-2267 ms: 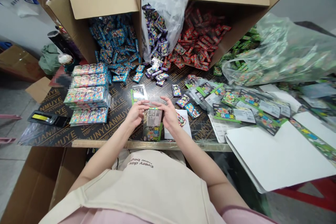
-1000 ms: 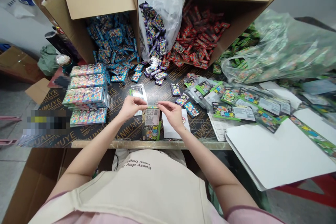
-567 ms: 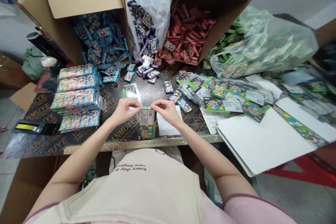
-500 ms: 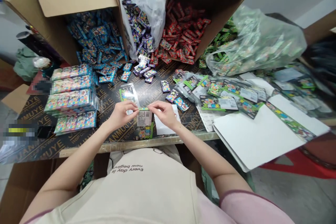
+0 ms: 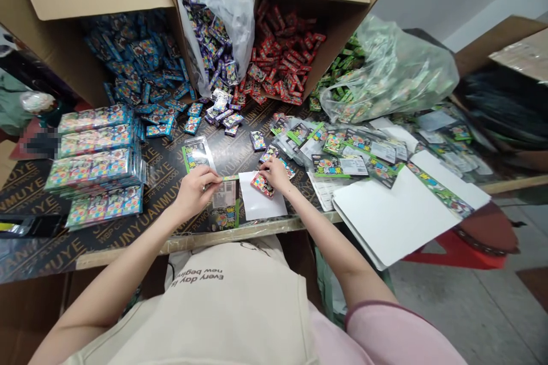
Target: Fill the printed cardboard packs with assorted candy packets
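My left hand (image 5: 197, 191) pinches the upper left edge of a clear plastic bag (image 5: 225, 197) with a black and green print, which hangs toward the table's front edge. My right hand (image 5: 276, 175) has its fingertips closed at the top of a small red packet (image 5: 262, 184) over a white paper sheet (image 5: 264, 208). Behind the right fingers lie a purple packet (image 5: 269, 152) and a blue packet, the latter mostly covered by the hand. Another printed clear bag (image 5: 197, 155) lies flat just beyond my left hand.
Stacks of filled clear packs (image 5: 96, 140) stand on the left. At the back are a carton of blue packets (image 5: 145, 57), a bag of purple ones (image 5: 214, 40), a carton of red ones (image 5: 286, 51) and a bag of green ones (image 5: 385, 80). Printed bags (image 5: 338, 165) and white card (image 5: 385, 211) lie right.
My right hand has let go of the bag's top edge and moved right to the red packet. My left hand still holds the bag. The whole view has shifted slightly rightward.
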